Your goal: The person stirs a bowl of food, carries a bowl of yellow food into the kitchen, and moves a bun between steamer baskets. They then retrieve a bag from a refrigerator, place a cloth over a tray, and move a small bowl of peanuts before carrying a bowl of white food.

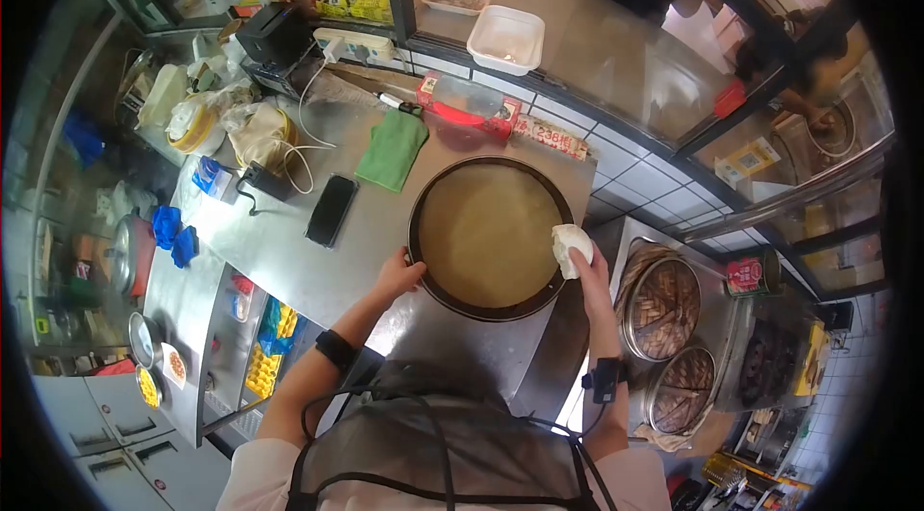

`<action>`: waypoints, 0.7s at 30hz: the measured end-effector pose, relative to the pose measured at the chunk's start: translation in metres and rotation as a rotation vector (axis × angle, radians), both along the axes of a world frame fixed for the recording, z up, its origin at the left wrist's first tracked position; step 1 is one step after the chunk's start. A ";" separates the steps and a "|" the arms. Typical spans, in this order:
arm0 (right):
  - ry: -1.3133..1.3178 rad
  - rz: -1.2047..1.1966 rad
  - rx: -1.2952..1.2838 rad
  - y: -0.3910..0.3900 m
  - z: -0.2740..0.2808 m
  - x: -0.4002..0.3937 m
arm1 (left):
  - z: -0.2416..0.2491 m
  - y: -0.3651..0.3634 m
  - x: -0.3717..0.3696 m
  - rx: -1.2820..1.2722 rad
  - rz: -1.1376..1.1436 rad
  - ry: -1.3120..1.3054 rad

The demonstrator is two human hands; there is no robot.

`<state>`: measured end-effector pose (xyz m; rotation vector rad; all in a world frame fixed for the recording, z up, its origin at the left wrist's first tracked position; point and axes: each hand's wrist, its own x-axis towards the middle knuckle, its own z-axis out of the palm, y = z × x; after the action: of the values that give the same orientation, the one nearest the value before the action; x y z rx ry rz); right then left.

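Observation:
A large round dark-rimmed pan [491, 232] with a flat tan inside lies on the steel counter [279, 261]. My left hand [399, 275] grips the pan's left rim, fingers closed on the edge. In my right hand [592, 270] is a crumpled white cloth [570, 251], held at the pan's right rim; the hand's far fingers are hidden behind it. Above and left of the pan lies a green cloth [392, 149]. A black phone [332, 210] rests farther left.
Two round steamers [662, 309] stand on the stove at right. A red-lidded container [467, 112] is behind the pan. White trays [505, 38] sit on the ledge beyond the glass frame. A power strip [354, 45], cables and bags occupy the back left. Another person's hand [818, 116] shows at upper right.

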<state>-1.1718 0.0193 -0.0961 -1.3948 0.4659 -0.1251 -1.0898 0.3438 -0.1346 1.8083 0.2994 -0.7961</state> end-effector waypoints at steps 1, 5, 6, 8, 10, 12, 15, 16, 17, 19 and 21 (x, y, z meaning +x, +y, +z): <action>-0.001 0.038 0.009 -0.002 0.001 0.002 | -0.014 0.002 0.003 0.105 -0.058 -0.102; 0.030 0.109 0.025 -0.013 -0.005 0.007 | -0.008 -0.006 0.006 0.193 -0.026 -0.311; 0.023 0.126 0.104 -0.016 -0.008 0.008 | -0.022 -0.006 0.007 0.193 -0.036 -0.306; 0.018 0.121 0.179 -0.022 -0.009 0.005 | -0.061 0.001 0.012 0.046 0.037 -0.370; 0.021 0.095 0.251 -0.022 -0.009 -0.001 | -0.072 0.009 0.013 0.104 0.002 -0.392; -0.038 0.063 0.150 -0.017 0.000 -0.009 | -0.044 0.004 0.009 0.199 0.001 -0.340; -0.172 -0.010 -0.159 -0.007 0.012 -0.017 | -0.013 0.015 0.005 0.209 0.010 -0.186; -0.242 -0.052 -0.364 -0.002 0.016 -0.018 | -0.027 0.030 0.003 0.087 0.047 -0.192; -0.240 -0.053 -0.365 0.005 0.027 -0.017 | -0.026 0.041 -0.003 0.087 0.046 -0.191; -0.373 0.147 -0.966 0.030 0.052 -0.008 | -0.014 0.059 -0.011 0.036 0.056 -0.328; -0.450 0.384 -1.005 0.067 0.060 0.002 | 0.009 0.068 -0.024 0.025 0.112 -0.281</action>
<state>-1.1695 0.0863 -0.0360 -2.3288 -0.3136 -0.3825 -1.1134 0.4117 -0.1253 1.8818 0.2246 -0.4542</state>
